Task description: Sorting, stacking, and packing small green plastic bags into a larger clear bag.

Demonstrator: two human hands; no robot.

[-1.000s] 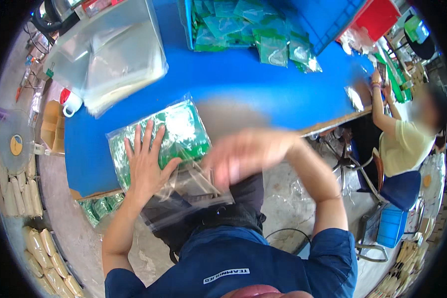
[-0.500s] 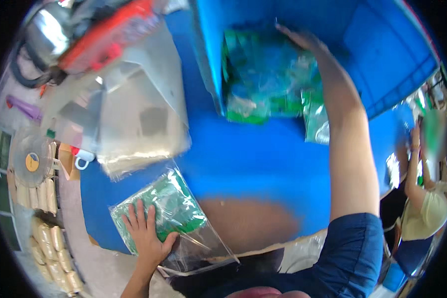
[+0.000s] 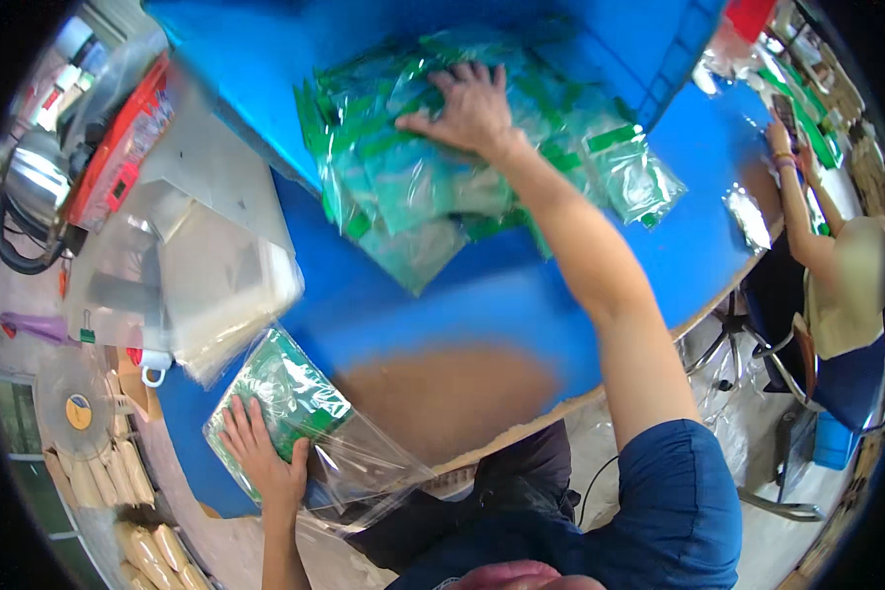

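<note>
My left hand (image 3: 264, 460) lies flat with fingers apart on a clear plastic bag (image 3: 364, 454), pressing on the green packets (image 3: 310, 395) inside it. The bag's unfilled end hangs over the table's near edge. Farther off, my right hand (image 3: 470, 110) is spread over a heap of clear-and-green plastic packets (image 3: 393, 192), palm down, gripping none that I can see. This heap lies at the mouth of a blue bin (image 3: 221, 44), and several packets spill onto the blue tabletop (image 3: 462, 310).
A stack of clear plastic bags (image 3: 228, 280) lies at left, with a red machine (image 3: 118, 162) behind it. A white mug (image 3: 154, 367) stands near the table's left edge. Another person (image 3: 841, 285) works at the right, beside a chair (image 3: 787, 379).
My right hand has come from the bin's far right onto the middle of the heap, and the packets now spread farther out of the bin. My left hand stays on the bag. The view has shifted.
</note>
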